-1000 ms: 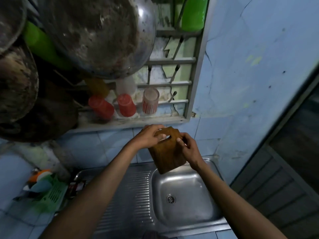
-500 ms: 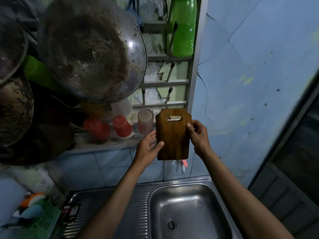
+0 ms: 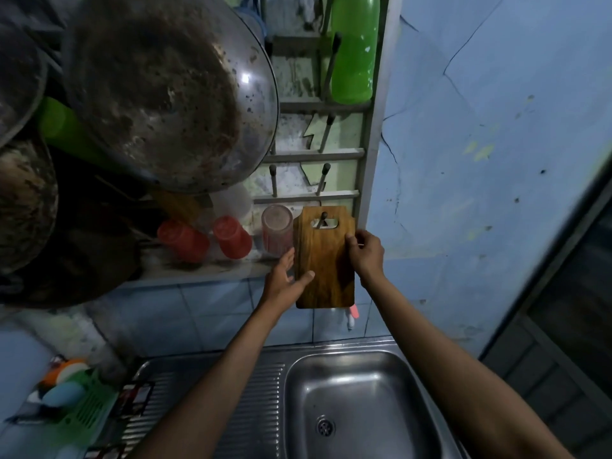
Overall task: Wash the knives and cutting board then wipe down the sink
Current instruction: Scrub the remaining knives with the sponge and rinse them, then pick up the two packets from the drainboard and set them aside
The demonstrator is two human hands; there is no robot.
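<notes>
1. Blue-painted wall (image 3: 496,144) and blue tiles back a steel sink (image 3: 364,369) with a ribbed drainboard at its left; a slatted wall rack (image 3: 311,157) with pegs hangs above it.
2. On that rack sits the cutting board (image 3: 326,260), upright against the wall, its handle slot at the top with a peg (image 3: 324,217) showing through the slot.
3. Whether the board's weight already rests on the peg cannot be told from this view.
4. Left hand (image 3: 284,279) is spread, fingers straight along the board's left edge and the thumb laid flat on its face, steadying rather than gripping.
5. Right hand (image 3: 364,253) pinches the board's right edge near the top, fingers curled round it.
6. Wooden and stiff, the board likely has moderate weight for its size and will not flex, so a hold on both long edges controls it well.
7. If wet from washing, the smooth face may be slippery; the edges and the slot are probably the safer places to hold.
8. A clear tumbler (image 3: 277,228) stands just beside the board's left edge, with two red cups (image 3: 231,238) further left, so a sideways swing could knock them.
9. A large blackened pan (image 3: 165,94) and a green bottle (image 3: 354,48) hang higher on the rack, well clear of the board.
10. No knives can be picked out with certainty.
</notes>
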